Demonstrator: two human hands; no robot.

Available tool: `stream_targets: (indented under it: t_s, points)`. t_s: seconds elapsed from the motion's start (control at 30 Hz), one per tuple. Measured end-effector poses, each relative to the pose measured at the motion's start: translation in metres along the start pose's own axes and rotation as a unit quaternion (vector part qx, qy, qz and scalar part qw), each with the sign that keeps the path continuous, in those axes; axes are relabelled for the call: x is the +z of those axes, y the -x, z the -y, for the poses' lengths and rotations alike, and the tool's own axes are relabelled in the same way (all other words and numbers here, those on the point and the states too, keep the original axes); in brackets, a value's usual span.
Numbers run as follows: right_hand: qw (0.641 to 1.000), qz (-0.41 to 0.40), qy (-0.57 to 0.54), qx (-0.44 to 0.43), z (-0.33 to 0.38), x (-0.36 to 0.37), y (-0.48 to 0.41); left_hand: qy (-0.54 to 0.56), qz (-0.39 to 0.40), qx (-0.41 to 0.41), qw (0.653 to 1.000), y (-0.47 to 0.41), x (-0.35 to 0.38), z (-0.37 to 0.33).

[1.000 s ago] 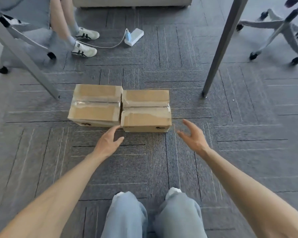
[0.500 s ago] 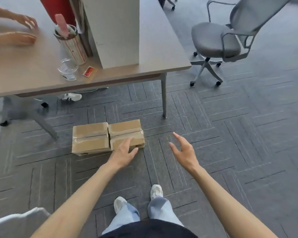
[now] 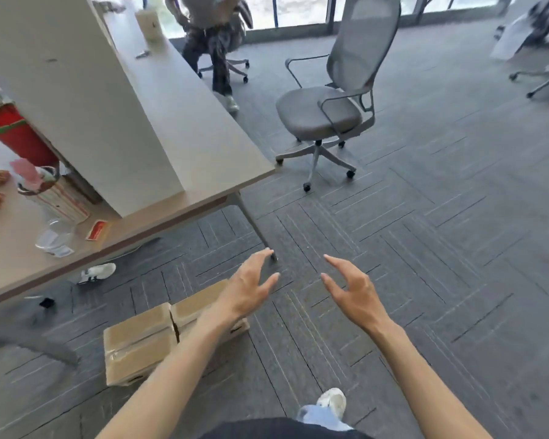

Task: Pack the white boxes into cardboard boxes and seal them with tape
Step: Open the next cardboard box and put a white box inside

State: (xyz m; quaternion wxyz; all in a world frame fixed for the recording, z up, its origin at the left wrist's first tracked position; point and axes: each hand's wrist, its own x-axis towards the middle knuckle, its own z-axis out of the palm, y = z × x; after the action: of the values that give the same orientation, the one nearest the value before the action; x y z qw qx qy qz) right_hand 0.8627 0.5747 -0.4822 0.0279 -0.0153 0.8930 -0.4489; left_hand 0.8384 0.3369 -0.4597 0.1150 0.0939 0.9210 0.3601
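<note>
Two taped cardboard boxes lie side by side on the grey carpet at lower left: the left box point(image 3: 137, 346) and the right box point(image 3: 200, 304), partly hidden by my left forearm. Clear tape runs across their tops. My left hand point(image 3: 249, 286) hovers above the right box's far end with fingers spread, holding nothing. Spread the same way, my right hand point(image 3: 351, 288) is out over bare carpet to the right of the boxes, palm facing left, nothing in it. No white boxes show outside the cartons.
A wooden desk point(image 3: 197, 128) with a white divider panel point(image 3: 76, 99) fills the upper left; its leg point(image 3: 254, 229) stands just beyond my left hand. A grey office chair point(image 3: 330, 112) stands behind. Another person sits at the back, and someone's hands rest on the desk at far left.
The view has risen and swung right as I stand up. Both hands have lifted away from the boxes, which now lie lower left. The chair and far desk end came into view.
</note>
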Motion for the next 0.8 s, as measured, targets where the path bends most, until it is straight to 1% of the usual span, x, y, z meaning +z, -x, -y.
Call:
stream_targets:
  t_s: [0.13,0.37,0.47,0.63,0.7,0.8]
  points:
    - [1.000,-0.018,-0.011,-0.008,-0.013,-0.044,-0.050,-0.047,0.002,0.041,0.998,-0.060,0.003,-0.028]
    - [0.999,0.003,0.035,-0.037,-0.016,-0.096,-0.159,-0.102,-0.077,0.038,0.991,-0.158,-0.005,-0.058]
    - [0.996,0.026,0.078,-0.045,-0.031,-0.110,-0.216,-0.119,-0.087,0.032,0.989,-0.216,-0.005,-0.061]
    - [0.989,0.035,0.137,-0.043,-0.047,-0.146,-0.335,-0.090,-0.082,0.034,0.992,-0.345,-0.004,-0.061]
    - [0.988,0.042,0.144,-0.026,-0.045,-0.163,-0.380,-0.076,-0.080,0.037,0.993,-0.394,-0.011,-0.064]
    - [0.985,0.049,0.164,-0.035,-0.047,-0.187,-0.453,-0.066,-0.088,0.032,0.993,-0.464,-0.027,-0.072]
